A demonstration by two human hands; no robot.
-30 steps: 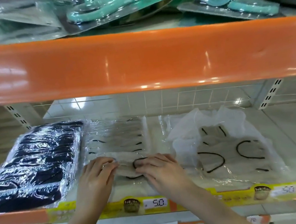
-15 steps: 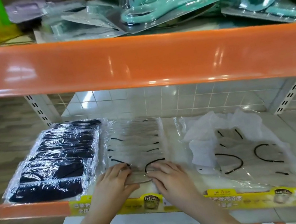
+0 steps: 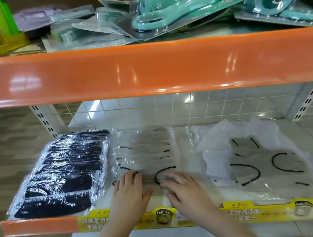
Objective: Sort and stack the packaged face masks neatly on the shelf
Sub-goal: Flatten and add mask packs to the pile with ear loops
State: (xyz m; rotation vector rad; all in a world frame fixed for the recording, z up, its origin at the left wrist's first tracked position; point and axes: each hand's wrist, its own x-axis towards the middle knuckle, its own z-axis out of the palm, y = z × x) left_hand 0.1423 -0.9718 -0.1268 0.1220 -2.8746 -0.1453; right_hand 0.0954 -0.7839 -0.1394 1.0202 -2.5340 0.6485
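Head view first gives us the yellow price strip (image 3: 246, 211) along the front lip of the white shelf with orange edging (image 3: 37, 224). Just behind it, our left hand (image 3: 129, 193) and right hand (image 3: 184, 190) lie flat, fingers spread and fairly straight, pressing on the front pack of the middle row of clear-wrapped pale face masks with black ear loops (image 3: 146, 152). Left of that row, touching it, sits the overlapped row of wrapped dark navy masks (image 3: 64, 176). To our right lies a loose, crumpled pile of pale mask packets (image 3: 259, 159). Beyond, the white wire grid back panel (image 3: 170, 108); above, teal plastic items in blister packs (image 3: 175, 4).
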